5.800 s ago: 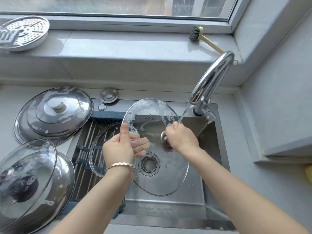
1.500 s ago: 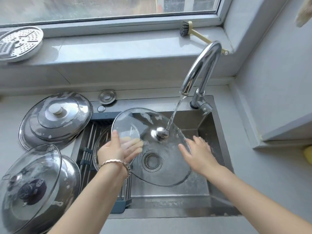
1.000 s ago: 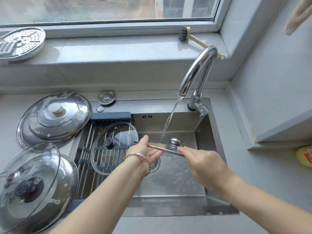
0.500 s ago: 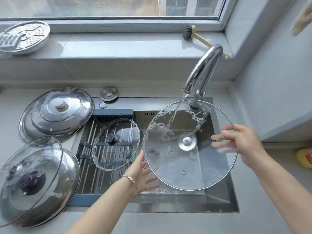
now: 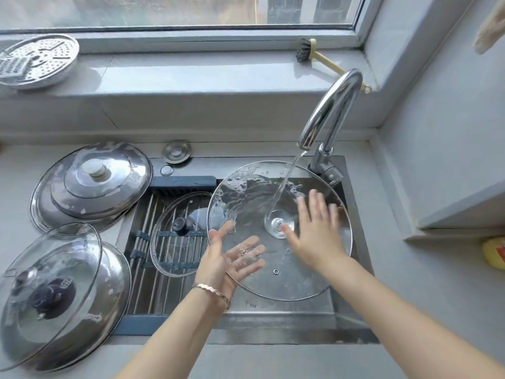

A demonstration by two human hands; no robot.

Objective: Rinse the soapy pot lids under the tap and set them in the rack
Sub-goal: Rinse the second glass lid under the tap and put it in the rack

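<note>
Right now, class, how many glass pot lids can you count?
3. A large glass lid held under the tap; a small glass lid on the rack; a domed glass lid atop a steel lid at bottom left. Others could be hidden beneath.

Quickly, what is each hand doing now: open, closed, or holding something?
Left hand: holds the large glass lid by its rim.
Right hand: open, fingers flat on that lid.
</note>
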